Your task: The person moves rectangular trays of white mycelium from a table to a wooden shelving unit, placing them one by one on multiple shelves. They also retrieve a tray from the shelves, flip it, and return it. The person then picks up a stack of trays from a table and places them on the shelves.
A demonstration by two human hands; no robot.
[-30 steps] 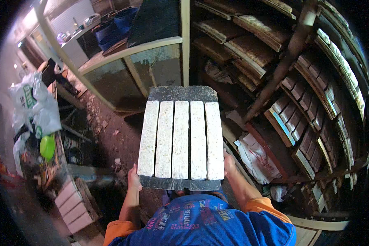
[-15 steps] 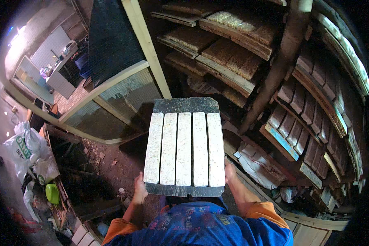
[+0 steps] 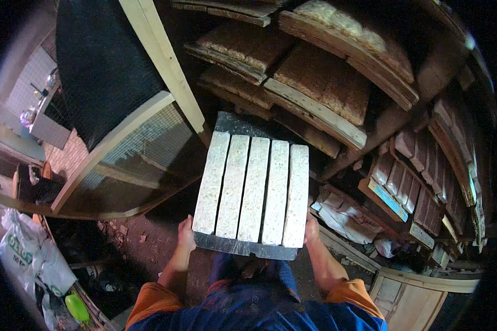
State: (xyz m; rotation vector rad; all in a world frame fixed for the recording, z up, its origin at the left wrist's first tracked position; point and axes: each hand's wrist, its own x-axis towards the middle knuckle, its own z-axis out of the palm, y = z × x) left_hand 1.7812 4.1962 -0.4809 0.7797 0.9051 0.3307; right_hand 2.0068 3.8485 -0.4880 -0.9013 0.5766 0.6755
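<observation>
Between my hands is a dark flat board (image 3: 243, 247), carried level in front of my body. Several long white speckled blocks (image 3: 250, 187) lie side by side along it, with narrow gaps between them. My left hand (image 3: 187, 233) grips the board's near left edge, and my right hand (image 3: 312, 228) grips the near right edge. Both hands are closed, with their fingers partly hidden under the board. The board's far end reaches close to a wooden rack shelf (image 3: 315, 110) loaded with brown slabs.
Ahead on the left stands a wooden frame with mesh (image 3: 143, 149). More shelves on the right carry rows of brown blocks (image 3: 419, 160). White sacks (image 3: 30, 248) and a green container (image 3: 77, 308) are at the lower left. A wooden panel (image 3: 408, 300) stands at the lower right.
My body has turned rightward and moved nearer the rack, whose shelves now look larger. The board has come along in both hands, tilted slightly, its far end closer to the shelves.
</observation>
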